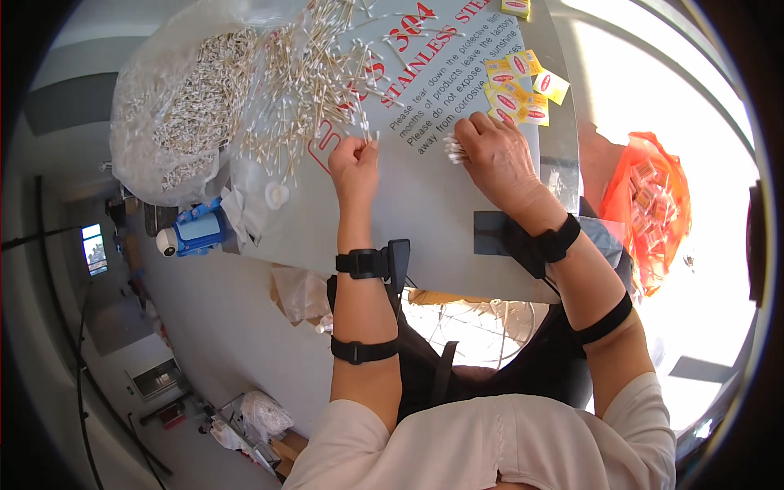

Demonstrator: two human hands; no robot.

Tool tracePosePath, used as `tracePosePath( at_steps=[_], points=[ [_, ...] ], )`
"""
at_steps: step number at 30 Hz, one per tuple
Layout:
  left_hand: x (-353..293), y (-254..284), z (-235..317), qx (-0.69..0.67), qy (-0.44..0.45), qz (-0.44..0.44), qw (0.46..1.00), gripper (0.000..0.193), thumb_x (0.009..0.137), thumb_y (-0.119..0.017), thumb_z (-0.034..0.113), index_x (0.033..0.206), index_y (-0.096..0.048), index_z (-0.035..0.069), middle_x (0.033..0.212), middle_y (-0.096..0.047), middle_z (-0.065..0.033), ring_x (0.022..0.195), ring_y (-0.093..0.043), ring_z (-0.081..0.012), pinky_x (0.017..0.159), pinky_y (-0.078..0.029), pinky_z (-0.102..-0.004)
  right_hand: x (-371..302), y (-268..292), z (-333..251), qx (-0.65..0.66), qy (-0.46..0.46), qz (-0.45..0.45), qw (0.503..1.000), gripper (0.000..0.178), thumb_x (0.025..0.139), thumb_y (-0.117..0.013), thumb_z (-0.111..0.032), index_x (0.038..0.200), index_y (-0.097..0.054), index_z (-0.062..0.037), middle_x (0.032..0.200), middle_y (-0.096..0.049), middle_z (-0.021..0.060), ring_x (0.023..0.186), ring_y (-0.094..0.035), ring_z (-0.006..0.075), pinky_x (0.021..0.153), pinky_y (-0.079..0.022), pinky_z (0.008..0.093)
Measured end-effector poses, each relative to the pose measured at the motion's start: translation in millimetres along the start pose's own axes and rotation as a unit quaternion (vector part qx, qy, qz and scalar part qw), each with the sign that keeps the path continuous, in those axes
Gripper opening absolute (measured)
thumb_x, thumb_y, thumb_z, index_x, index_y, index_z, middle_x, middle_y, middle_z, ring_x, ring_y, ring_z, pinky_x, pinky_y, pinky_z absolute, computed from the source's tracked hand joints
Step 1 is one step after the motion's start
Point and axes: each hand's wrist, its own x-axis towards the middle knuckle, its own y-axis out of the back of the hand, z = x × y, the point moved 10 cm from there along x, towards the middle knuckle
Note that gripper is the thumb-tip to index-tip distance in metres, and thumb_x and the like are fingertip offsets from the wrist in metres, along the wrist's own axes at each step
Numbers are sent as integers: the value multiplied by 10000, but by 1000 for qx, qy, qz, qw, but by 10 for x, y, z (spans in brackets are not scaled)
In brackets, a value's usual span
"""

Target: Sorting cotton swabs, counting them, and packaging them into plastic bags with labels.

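White cotton swabs (454, 150) are held bundled in the right hand (498, 159) and pinched by the left hand (356, 167); light pressure and even alignment are advised.

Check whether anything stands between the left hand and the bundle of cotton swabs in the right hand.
Nothing visible does: only grey tabletop lies between the left hand and the swab bundle in the right hand. The loose swabs lie farther forward, off that line.

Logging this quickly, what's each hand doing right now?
Left hand: closed at loose cotton swabs; grip on any unclear.
Right hand: closed, holding a swab bundle.
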Motion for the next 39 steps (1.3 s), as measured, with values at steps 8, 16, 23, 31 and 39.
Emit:
tracePosePath(
  at_steps=[8,16,23,31,39],
  points=[
    [-484,-20,391,-96,-176,-9,980,87,814,-622,-10,845,-543,10,719,-499,14,628,-449,-51,584,-396,-203,23,29,45,-17,-12,-9,1000,259,681,-670,-120,913,-583,-45,920,-534,89,957,-501,262,849,-384,387],
    [-767,-237,768,-71,-250,-44,965,122,783,-622,-54,855,-541,3,814,-545,-51,674,-512,-125,602,-438,-235,63,233,-30,238,-8,87,967,299,725,-723,-142,992,-628,-48,1010,-566,98,879,-550,191,703,-438,306],
    [-861,-383,894,-26,-278,-59,958,104,792,-603,-66,846,-539,-4,794,-576,-66,662,-532,-163,596,-452,-261,12,-188,225,693,-216,-37,687,121,886,-606,-100,925,-660,1,791,-628,5,666,-519,47,605,-430,184],
    [-878,-274,831,-98,-244,-26,965,65,823,-602,-43,855,-558,-7,781,-577,-41,677,-523,-106,620,-451,-229,-79,-179,141,616,-212,-87,754,67,796,-649,-24,850,-667,12,728,-620,33,616,-511,86,558,-427,226],
    [-890,-373,765,-165,-125,-86,975,47,816,-634,-17,816,-587,-19,663,-558,-6,536,-480,-62,497,-397,-197,-19,26,-48,498,-63,-38,864,118,706,-683,8,820,-653,3,729,-557,39,694,-529,152,630,-436,272]
  ],
)
